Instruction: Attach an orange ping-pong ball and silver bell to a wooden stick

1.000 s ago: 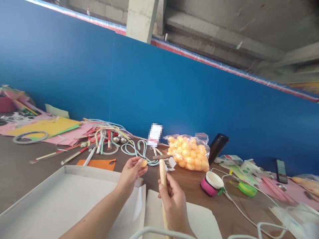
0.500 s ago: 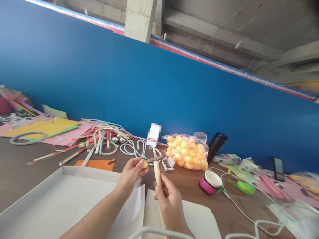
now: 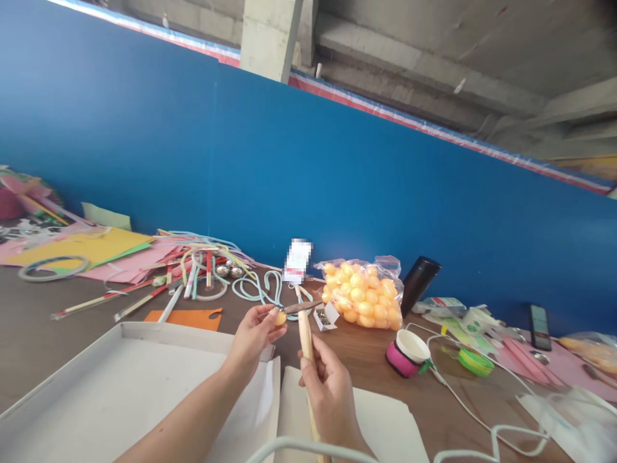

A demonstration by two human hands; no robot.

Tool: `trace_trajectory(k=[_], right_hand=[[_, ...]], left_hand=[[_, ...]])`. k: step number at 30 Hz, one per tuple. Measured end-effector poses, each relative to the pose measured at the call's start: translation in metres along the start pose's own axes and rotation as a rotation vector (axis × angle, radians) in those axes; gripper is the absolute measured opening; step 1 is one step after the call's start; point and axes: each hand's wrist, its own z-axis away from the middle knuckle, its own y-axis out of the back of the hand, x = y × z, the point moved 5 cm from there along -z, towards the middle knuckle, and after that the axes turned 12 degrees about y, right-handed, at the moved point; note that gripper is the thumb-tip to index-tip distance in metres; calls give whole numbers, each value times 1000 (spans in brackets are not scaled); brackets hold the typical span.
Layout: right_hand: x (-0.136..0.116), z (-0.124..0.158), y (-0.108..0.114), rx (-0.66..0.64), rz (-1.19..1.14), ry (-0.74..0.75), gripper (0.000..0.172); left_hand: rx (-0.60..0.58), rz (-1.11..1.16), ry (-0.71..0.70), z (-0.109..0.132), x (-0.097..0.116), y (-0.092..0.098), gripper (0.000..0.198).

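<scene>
My right hand (image 3: 328,392) is wrapped around the pale wooden handle of a hammer (image 3: 304,335). The hammer's narrow dark metal head lies across the top of the handle, its left end at the ball. Between the fingertips of my left hand (image 3: 255,337) is a small yellow-orange ball (image 3: 280,317). Something small and shiny sits on top of this ball; I cannot make out what it is. Just beyond the hammer stands a small open white box (image 3: 326,317) of little metallic pieces. Behind that lies a clear plastic bag (image 3: 364,294) full of orange balls.
A shallow white tray (image 3: 120,386) lies under my left forearm. Coloured paper (image 3: 116,247), cords and brushes cover the left side. To the right are a pink-and-white cup (image 3: 407,354), a black cylinder (image 3: 421,283), a phone (image 3: 540,328) and a looping white cable (image 3: 496,444).
</scene>
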Motion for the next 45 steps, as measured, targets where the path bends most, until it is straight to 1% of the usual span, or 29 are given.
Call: trace_trajectory(k=[2,6,12,24,29,34,38,42,45], right_hand=[[-1,0,0,3,2,-1,35],[-1,-1,1,28,-16,9,37],[1,0,-2,7,-18,5,36],[-5,-1,-1,22,-36,2,38],[-11,-2,-1,-47,-33,-10,37],[-3,-1,-1,7,-13,-1,37],[0,0,-3,-1,3,20,35],[-7,-1,0,23,-7,14,37],[-13,-2,0,-24,-1,4,36]], left_hand=[[-7,-5,5,0,0,0,20],[22,-1,5,0,1,0,19],[16,7,3,1,1,0,19],[26,48,2,1,1,2,22],[16,38,15,0,0,3,20],[12,63,16,0,-1,4,19],[6,83,46,1,-1,2,15],[19,108,62,2,1,1,15],[9,109,78,3,1,0,13]])
